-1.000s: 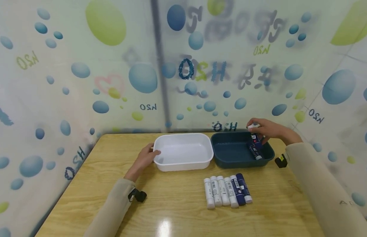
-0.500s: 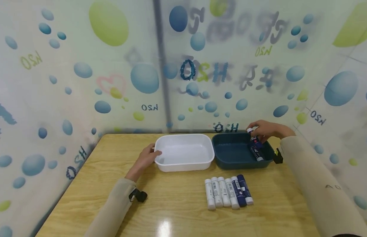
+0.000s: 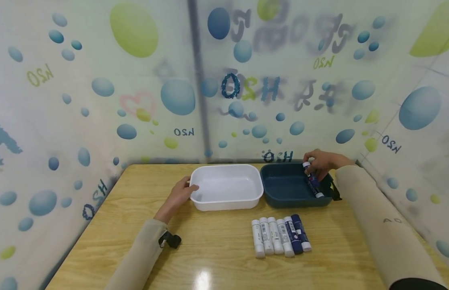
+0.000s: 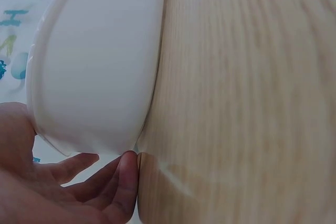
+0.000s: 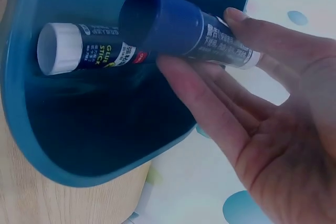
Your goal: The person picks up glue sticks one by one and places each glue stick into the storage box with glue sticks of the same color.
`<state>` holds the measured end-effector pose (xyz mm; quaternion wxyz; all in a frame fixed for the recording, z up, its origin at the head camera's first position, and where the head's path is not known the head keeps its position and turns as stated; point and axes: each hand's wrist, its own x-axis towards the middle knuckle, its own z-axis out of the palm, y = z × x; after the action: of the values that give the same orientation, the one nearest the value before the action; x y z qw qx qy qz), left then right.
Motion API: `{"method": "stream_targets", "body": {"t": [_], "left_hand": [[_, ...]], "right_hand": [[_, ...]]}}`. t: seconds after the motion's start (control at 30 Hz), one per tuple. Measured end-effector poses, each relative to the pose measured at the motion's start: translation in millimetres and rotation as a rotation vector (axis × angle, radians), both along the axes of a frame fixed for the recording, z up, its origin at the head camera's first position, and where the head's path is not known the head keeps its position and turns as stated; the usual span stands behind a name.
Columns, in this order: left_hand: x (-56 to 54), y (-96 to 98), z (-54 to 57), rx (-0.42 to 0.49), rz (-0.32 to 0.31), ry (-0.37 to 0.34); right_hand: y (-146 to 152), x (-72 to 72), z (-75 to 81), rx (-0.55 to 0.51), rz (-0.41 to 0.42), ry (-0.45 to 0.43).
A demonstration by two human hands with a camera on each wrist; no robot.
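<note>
My left hand (image 3: 181, 191) grips the left end of a white plastic tray (image 3: 226, 203), thumb over the rim and fingers on the outer side. In the left wrist view the fingertips sit low against the tray's wall, at the table edge. My right hand (image 3: 322, 162) is over the right end of a dark teal tray (image 3: 282, 201), pinching a glue stick (image 5: 178, 24) with a navy cap between thumb and fingers. Below it another glue stick (image 5: 100, 48), dark-labelled with a white end, lies inside the teal tray. The held stick overlaps it in the right wrist view.
Several glue sticks (image 3: 275, 235), some white and some navy, lie side by side on the wooden table (image 3: 210, 249) in front of the teal tray. The two trays stand side by side against a wall sheet (image 3: 239, 137) printed with bubbles.
My right hand has lowered slightly into the teal tray with the glue stick, its forearm shifting left. My left hand keeps its hold on the white tray.
</note>
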<state>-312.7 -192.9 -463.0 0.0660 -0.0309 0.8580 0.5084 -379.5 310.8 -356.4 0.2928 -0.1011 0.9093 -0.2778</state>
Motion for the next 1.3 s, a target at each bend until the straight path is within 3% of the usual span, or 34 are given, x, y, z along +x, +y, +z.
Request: {"method": "stream_targets", "body": {"t": [0.33,0.8,1.07,1.3], "left_hand": [[-0.8,0.3,0.1,0.001,0.004,-0.002],[0.5,0.8,1.5,0.001,0.006,-0.002],[0.0,1.0,0.6,0.015,-0.001,-0.005],[1.4,-0.4,-0.7,0.016,-0.006,0.000]], "right_hand": [[-8,-3.5,-6.2,0.057,0.017,0.095],[-17,-8.0,-24.8,0.048,-0.039,0.077],[-18,-7.0,-28.9,0.137,-0.074,0.096],[-20,-2.1,-31.2,0.193,-0.052,0.099]]}}
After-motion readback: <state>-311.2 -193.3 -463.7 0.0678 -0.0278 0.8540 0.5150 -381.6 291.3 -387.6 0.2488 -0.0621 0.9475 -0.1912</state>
